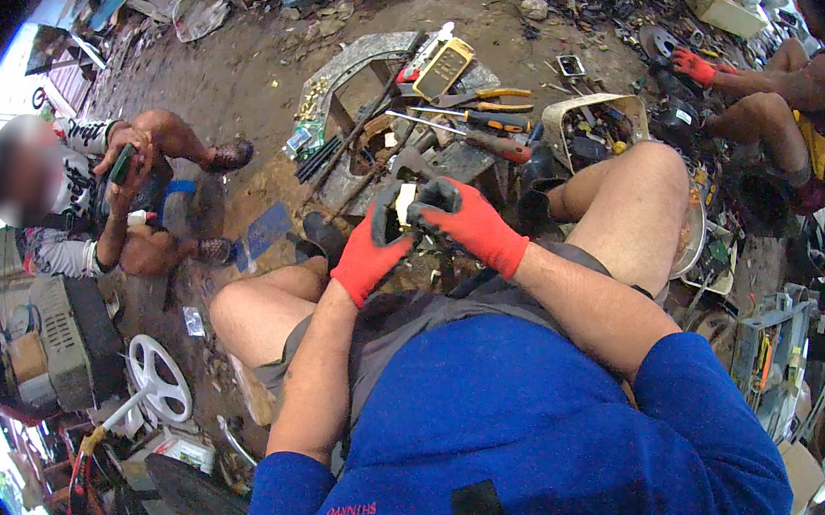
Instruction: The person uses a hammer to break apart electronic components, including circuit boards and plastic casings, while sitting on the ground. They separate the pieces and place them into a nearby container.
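In front of my lap, both of my hands wear red work gloves with dark palms. A small pale yellowish block (405,202) is held between them; its exact kind is too small to tell. My left hand (376,252) has its thumb and fingers closed around the block's left side. From the right, my right hand (468,225) closes its dark-coated fingers against the same piece. A grey metal piece, perhaps a tool head (410,165), shows just beyond my fingertips, and I cannot tell whether it touches them.
Ahead lie a yellow multimeter (444,70), pliers (480,96), an orange-black screwdriver (497,121) and a red-handled screwdriver (497,147), beside a curved grey slab (336,74). A scrap-filled bin (637,110) stands right. People sit left (69,176) and right (799,117). A white wheel (159,379) lies lower left.
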`<action>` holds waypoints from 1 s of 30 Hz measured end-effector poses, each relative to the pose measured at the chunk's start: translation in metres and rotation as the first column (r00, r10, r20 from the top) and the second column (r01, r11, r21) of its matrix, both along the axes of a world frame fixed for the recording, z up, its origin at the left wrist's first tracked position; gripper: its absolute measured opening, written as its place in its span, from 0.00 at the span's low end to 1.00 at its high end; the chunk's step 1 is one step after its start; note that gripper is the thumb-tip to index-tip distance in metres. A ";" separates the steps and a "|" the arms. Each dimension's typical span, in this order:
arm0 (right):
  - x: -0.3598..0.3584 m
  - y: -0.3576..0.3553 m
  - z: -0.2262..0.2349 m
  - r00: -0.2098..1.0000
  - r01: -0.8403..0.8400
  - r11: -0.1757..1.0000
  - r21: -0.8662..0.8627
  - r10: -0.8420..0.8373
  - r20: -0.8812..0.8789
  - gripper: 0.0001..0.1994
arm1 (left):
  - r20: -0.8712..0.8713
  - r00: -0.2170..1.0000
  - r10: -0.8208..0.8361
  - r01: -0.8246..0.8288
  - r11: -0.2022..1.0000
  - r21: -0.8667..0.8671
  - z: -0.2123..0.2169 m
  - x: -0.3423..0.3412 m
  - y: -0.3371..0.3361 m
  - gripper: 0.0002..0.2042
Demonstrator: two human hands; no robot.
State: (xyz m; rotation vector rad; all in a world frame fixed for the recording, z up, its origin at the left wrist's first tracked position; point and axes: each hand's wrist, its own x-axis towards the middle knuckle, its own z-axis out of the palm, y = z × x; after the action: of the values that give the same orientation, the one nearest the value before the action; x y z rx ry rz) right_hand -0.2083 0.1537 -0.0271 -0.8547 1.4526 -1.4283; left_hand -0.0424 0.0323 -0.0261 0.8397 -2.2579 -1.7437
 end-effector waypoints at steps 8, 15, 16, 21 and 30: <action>0.006 0.002 0.003 0.996 -0.060 0.998 0.025 0.061 -0.064 0.16 | -0.225 0.974 0.005 -0.005 1.000 0.000 0.010 -0.006 0.008 0.36; -0.004 0.002 0.005 0.984 -0.168 0.985 -0.033 0.170 0.061 0.15 | -0.256 0.965 -0.058 0.141 0.937 0.320 0.009 0.007 -0.011 0.31; -0.006 0.002 0.006 0.979 -0.192 0.981 -0.036 0.194 0.066 0.15 | -0.244 0.969 -0.047 0.132 0.929 0.344 0.010 0.006 -0.010 0.31; -0.006 0.002 0.008 0.978 -0.185 0.982 -0.045 0.189 0.092 0.15 | -0.276 0.961 0.000 0.126 0.890 0.438 0.021 0.002 -0.006 0.30; -0.004 0.000 0.004 0.862 -0.168 0.981 -0.095 0.193 0.469 0.14 | -0.262 0.959 -0.106 0.083 0.992 -0.097 0.017 0.001 -0.001 0.39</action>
State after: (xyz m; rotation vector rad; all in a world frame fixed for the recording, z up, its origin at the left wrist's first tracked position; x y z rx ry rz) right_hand -0.2126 0.1535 -0.0233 -0.5923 0.9394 -1.4121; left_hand -0.0414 0.0318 -0.0096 0.4552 -2.2044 -1.6699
